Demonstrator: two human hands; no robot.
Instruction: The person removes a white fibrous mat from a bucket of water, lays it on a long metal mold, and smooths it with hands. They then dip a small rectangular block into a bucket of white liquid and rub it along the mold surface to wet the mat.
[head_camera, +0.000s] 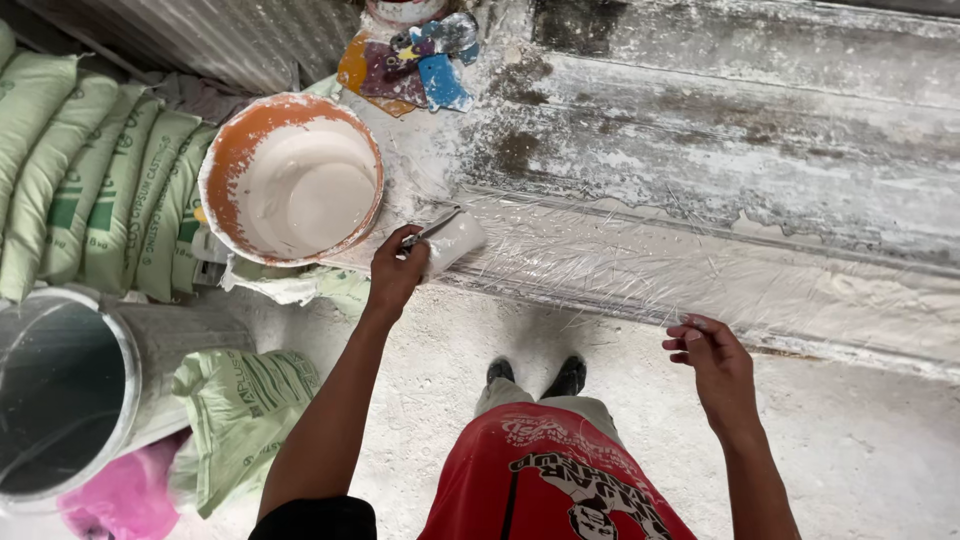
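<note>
Head view: the left hand (393, 268) grips a small white cup (455, 241) with a thin metal tool (432, 229) across it, just right of the orange bucket (292, 178) (filled with white plaster). The right hand (712, 360), fingers loosely curled and holding nothing, hovers well right of the bucket, at the edge of the plastic-covered mould (700, 270).

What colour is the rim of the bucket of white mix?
Orange, smeared with white, on the bucket; seen in the head view.
</note>
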